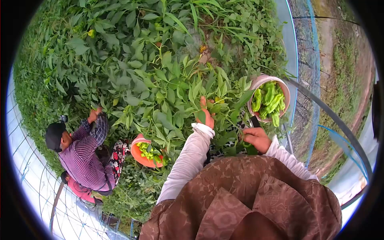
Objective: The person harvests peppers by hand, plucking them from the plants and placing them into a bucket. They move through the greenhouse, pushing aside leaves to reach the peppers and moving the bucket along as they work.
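My left hand [206,114] reaches into a leafy pepper plant [176,90], its fingers bent around the foliage, with a green leaf covering part of the palm. A yellowish patch shows among the leaves just beyond its fingertips. My right hand [257,139] is closed in a fist low beside the plant, near my body. Dark green shows under its curled fingers, but I cannot tell what they hold. Just beyond that hand, a pale pink bucket [252,86] holds many long green peppers [272,100].
At left, a person in a striped top [86,156] reaches into the plants beside an orange bucket [145,161] of green peppers. Another person in pink [80,190] is behind. A dark curved pipe [332,108] and blue netting [314,80] run along the right.
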Action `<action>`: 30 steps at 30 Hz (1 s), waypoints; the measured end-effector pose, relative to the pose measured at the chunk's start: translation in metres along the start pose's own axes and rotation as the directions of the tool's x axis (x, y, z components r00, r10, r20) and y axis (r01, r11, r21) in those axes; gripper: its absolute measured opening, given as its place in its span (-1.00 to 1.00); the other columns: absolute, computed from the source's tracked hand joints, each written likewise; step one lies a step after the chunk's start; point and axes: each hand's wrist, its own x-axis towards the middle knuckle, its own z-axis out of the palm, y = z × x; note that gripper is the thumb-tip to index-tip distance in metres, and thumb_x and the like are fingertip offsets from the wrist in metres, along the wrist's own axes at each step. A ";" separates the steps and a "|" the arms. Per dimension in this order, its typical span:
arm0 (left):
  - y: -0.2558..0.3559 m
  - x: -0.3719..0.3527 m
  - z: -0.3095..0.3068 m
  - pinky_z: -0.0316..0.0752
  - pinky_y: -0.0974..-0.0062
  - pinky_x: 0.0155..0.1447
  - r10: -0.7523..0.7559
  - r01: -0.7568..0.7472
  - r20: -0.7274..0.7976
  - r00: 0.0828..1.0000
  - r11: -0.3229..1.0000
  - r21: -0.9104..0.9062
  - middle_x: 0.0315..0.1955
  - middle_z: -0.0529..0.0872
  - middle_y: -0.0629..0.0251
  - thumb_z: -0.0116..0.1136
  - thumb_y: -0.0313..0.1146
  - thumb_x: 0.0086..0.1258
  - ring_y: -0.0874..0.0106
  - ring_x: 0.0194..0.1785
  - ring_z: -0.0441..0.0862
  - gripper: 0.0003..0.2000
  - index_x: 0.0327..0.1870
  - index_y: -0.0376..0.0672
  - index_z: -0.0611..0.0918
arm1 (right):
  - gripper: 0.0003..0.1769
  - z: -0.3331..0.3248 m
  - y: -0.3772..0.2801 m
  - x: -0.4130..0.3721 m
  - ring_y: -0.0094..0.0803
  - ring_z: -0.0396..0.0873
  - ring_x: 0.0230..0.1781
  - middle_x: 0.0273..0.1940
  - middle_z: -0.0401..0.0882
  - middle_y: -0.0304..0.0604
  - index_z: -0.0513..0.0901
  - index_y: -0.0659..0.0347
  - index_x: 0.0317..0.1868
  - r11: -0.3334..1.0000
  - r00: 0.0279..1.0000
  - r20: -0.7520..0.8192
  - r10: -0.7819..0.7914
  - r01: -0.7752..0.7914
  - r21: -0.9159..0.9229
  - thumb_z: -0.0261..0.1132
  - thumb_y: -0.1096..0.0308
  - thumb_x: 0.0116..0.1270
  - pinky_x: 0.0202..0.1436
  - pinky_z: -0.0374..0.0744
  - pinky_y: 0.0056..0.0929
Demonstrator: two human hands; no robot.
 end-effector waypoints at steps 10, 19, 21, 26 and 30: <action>-0.001 0.020 -0.047 0.24 0.62 -0.54 0.109 -0.098 -0.142 0.984 0.992 0.084 -0.41 0.63 0.35 0.10 -0.13 0.31 0.57 -0.47 0.49 -0.78 -0.24 -0.08 0.51 | -0.76 -0.037 -0.095 0.014 -0.50 0.46 -0.29 -0.28 0.53 -0.23 0.53 0.32 -0.17 0.999 0.998 -0.054 -0.032 0.029 -0.041 0.15 0.43 0.14 -0.20 0.45 -0.53; -0.026 0.007 -0.091 0.38 0.57 -0.29 0.284 -0.360 0.233 0.930 0.831 0.423 -0.40 0.57 0.33 0.16 -0.32 0.27 0.56 -0.37 0.46 -0.79 -0.23 -0.28 0.53 | -0.51 0.093 -0.081 0.313 -0.05 0.55 -0.16 -0.21 0.59 0.06 0.53 0.15 -0.01 0.520 0.972 0.235 0.020 0.190 -0.832 0.24 0.10 0.04 -0.02 0.49 -0.26; 0.021 -0.011 -0.111 0.40 0.57 -0.18 0.249 -0.455 0.393 0.885 0.633 0.626 -0.31 0.59 0.30 0.16 -0.40 0.24 0.55 -0.28 0.48 -0.73 -0.08 -0.34 0.51 | -0.49 0.104 -0.083 0.304 -0.02 0.54 -0.14 -0.21 0.57 0.10 0.53 0.19 -0.02 0.371 0.969 0.243 0.029 0.215 -0.903 0.25 0.10 0.01 -0.01 0.49 -0.23; 0.232 -0.020 -0.109 0.41 0.71 -0.29 0.334 -0.351 0.153 0.930 0.683 0.641 -0.11 0.62 0.29 0.08 -0.42 0.26 0.56 -0.09 0.55 -0.78 -0.08 -0.23 0.55 | -0.47 0.097 -0.070 0.304 0.02 0.53 -0.19 -0.24 0.56 0.13 0.49 0.22 0.01 0.528 0.973 0.206 0.108 0.120 -0.841 0.26 0.16 0.01 -0.06 0.48 -0.18; 0.299 0.093 -0.050 0.33 0.55 -0.08 0.531 -0.538 0.188 0.826 0.645 0.543 -0.10 0.61 0.22 0.07 -0.19 0.28 0.41 0.03 0.52 -0.63 -0.01 -0.27 0.53 | -0.55 0.106 -0.059 0.295 -0.09 0.57 -0.22 -0.27 0.59 -0.01 0.49 0.14 0.01 0.589 0.973 0.205 0.105 0.105 -0.802 0.27 0.27 0.06 -0.13 0.53 -0.31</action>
